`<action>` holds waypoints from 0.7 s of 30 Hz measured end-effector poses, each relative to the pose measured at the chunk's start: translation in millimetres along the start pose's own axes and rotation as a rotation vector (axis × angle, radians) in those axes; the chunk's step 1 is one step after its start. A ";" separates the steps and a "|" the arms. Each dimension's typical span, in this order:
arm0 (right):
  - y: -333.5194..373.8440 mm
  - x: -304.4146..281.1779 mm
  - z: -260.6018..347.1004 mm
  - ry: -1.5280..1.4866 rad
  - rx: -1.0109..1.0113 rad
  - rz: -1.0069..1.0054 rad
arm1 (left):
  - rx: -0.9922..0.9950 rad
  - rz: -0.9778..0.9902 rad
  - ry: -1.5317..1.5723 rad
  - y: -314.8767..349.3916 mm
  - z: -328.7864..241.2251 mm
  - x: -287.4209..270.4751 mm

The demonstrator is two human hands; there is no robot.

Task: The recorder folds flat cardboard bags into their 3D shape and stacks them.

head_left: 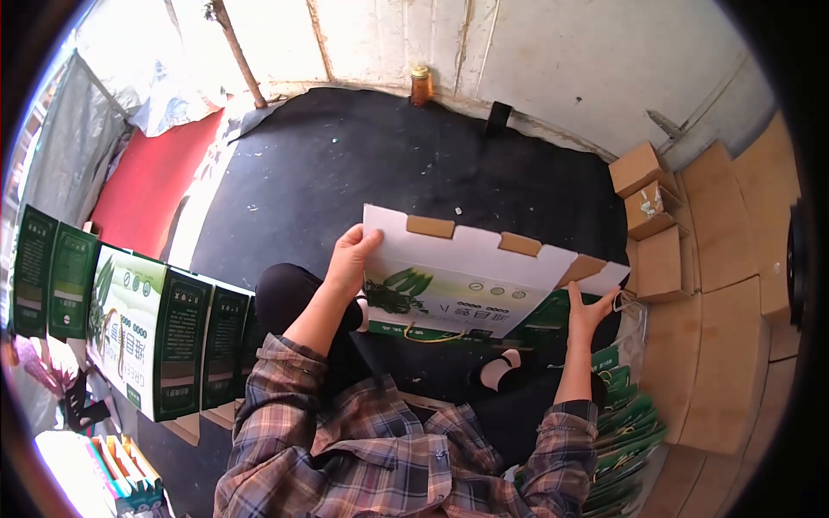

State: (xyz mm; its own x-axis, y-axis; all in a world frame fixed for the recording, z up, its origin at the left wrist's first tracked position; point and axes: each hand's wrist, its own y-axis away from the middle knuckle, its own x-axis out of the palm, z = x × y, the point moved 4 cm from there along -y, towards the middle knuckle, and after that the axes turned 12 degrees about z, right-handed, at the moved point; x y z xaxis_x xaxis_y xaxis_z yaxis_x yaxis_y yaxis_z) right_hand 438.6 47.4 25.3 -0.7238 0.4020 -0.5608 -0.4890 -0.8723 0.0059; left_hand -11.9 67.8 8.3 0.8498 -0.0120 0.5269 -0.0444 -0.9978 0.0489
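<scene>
A white and green printed cardboard gift box (449, 289) is held in front of me above my lap, its print upside down. White flaps with bare brown cardboard patches run along its top edge. A yellow cord handle (432, 338) hangs at its lower edge. My left hand (347, 259) is closed on the box's left upper edge, thumb on the near face and the other fingers mostly behind. At the right end, my right hand (589, 318) grips the dark green side near the flaps, thumb and forefinger spread apart.
On the left stand several flattened green and white boxes (129, 328). Many green boxes with cords (626, 432) lie stacked beside my right arm. Brown cartons (730, 354) line the right side. A black sheet (345, 164) covers the floor; an amber jar (420, 86) stands by the far wall.
</scene>
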 end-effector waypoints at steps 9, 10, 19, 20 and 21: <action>-8.5 -4.0 -13.8 -0.049 0.091 -0.045 | -0.017 0.214 0.005 17.9 0.6 18.9; -8.6 -5.0 -10.3 -0.045 0.103 -0.067 | -0.027 0.225 0.008 18.2 0.7 20.9; 5.3 -8.9 11.1 -0.381 0.183 0.186 | 0.123 0.179 -0.041 19.5 -0.6 15.5; 6.1 -13.3 8.5 -0.380 0.185 0.179 | 0.117 0.141 -0.009 17.4 0.8 14.1; 5.2 -13.7 7.8 -0.509 0.110 0.262 | 0.120 0.151 0.000 16.1 1.5 15.8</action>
State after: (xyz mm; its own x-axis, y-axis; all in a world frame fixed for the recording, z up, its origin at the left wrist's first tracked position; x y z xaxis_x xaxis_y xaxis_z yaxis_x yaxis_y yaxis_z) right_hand 442.2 39.5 39.5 -0.9571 0.2833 -0.0602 -0.2896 -0.9377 0.1919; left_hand 1.7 51.4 16.1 0.8382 -0.1626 0.5206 -0.1087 -0.9852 -0.1326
